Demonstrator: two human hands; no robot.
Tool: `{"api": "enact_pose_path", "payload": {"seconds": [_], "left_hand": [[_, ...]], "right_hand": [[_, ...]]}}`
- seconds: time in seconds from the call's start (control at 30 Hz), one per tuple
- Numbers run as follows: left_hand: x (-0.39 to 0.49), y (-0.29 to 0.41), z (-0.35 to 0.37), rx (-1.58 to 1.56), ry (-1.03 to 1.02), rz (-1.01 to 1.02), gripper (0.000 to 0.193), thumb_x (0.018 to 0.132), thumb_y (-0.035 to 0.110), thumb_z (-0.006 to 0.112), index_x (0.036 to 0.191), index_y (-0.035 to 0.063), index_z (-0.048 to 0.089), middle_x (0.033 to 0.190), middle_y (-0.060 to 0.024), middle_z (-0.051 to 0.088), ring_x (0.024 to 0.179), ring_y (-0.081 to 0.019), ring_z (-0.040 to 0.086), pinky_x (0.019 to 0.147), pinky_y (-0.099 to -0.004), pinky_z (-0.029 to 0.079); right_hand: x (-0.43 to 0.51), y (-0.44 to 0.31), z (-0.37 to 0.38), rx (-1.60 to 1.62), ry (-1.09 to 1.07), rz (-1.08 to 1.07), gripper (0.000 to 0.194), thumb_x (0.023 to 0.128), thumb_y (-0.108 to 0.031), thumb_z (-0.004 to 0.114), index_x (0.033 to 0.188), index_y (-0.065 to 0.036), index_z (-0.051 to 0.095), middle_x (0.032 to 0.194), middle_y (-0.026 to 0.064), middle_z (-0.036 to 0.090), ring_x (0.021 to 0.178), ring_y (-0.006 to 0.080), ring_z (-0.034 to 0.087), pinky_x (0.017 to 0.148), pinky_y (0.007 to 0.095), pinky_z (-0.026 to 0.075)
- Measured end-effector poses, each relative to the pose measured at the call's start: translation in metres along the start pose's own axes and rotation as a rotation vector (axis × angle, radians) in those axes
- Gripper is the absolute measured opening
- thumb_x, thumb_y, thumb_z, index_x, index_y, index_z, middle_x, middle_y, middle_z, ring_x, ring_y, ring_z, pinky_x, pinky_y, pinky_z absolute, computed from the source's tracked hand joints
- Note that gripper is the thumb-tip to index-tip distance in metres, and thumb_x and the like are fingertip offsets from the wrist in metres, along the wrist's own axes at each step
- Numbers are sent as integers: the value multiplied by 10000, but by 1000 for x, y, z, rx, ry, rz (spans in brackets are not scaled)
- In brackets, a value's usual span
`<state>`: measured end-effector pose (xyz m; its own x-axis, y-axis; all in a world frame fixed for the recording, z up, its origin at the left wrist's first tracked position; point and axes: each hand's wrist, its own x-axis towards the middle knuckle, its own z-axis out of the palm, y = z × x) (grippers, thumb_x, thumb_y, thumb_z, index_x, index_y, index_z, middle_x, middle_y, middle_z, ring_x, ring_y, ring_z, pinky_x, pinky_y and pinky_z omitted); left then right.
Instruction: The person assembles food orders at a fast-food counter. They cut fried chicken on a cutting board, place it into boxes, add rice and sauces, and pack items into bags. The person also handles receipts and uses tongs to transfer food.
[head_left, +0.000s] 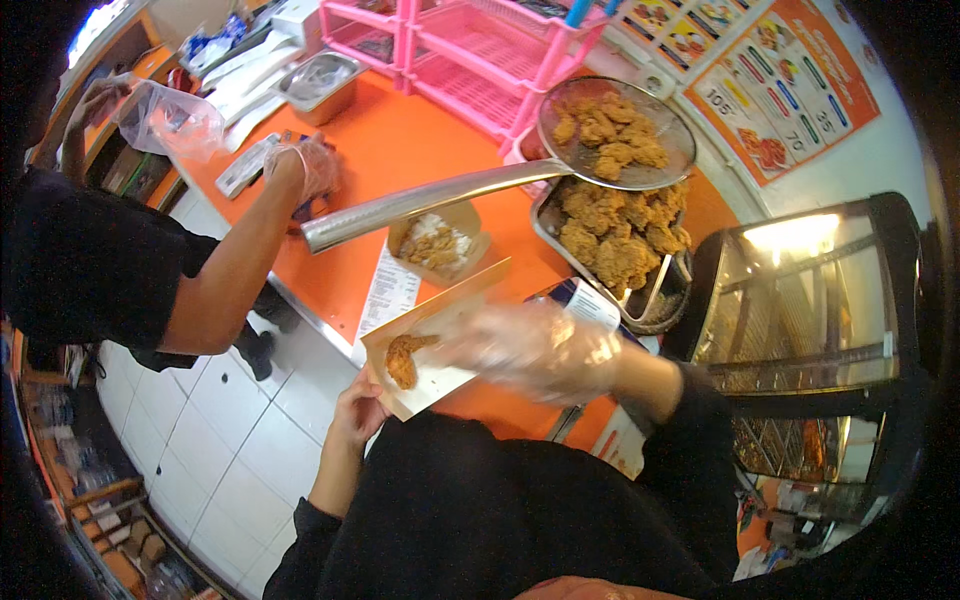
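Note:
My bare left hand (358, 411) grips the near left corner of an open paper food box (450, 379). One piece of fried chicken (402, 361) lies inside, towards the box's left end. Over the right part of the box is my right hand (540, 351) in a clear plastic glove, blurred by motion. Its fingertips are close to the chicken piece, and whether they hold anything cannot be made out. Just beyond stands another paper box (475, 217) with rice and crumbled fried topping (435, 244). A printed paper slip (388, 291) lies partly under the boxes.
A metal tray (546, 229) heaped with fried chicken (619, 240) stands right. Across its far side rests a mesh strainer (679, 157) holding chicken, its long handle (435, 201) reaching left over the counter. Pink racks (480, 64), a glass warming cabinet (802, 300) and a gloved co-worker (112, 262) surround the counter.

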<state>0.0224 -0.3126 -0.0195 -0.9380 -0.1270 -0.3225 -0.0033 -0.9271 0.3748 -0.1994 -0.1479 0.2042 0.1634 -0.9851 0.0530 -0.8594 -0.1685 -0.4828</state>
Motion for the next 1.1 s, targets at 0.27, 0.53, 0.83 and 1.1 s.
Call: {"api": "enact_pose_path", "payload": {"seconds": [0.27,0.53,0.83,1.1], "left_hand": [[-11,8,-6,7,84,53,857,706,82,549,1511,10,263,1436,-204,446,1281,-356,520,1018,-515,505],[-18,15,14,41,54,115,939,672,82,584,1538,25,224,1481,-193,397,1356,-328,443,1102,-474,426],[-31,5,0,55,74,114,952,678,70,592,1548,40,206,1487,-174,391,1356,-312,439,1101,-449,422],[-14,-7,-8,-105,75,66,844,749,92,537,1535,58,232,1456,-181,432,1281,-337,527,1013,-536,496]], "right_hand": [[-10,47,-65,8,-462,237,296,927,-283,587,1116,-79,689,1039,136,690,995,316,656,864,420,528],[-21,276,-110,-985,158,472,245,899,-246,570,1038,-99,707,1086,157,685,1023,348,655,893,454,523],[-5,293,-121,-1094,-166,412,292,816,-273,659,1037,-83,654,1106,138,650,1028,344,614,954,450,490],[-17,262,-113,-826,-42,587,295,802,-180,688,1067,-58,643,1097,162,646,1076,364,604,962,458,476]]}}
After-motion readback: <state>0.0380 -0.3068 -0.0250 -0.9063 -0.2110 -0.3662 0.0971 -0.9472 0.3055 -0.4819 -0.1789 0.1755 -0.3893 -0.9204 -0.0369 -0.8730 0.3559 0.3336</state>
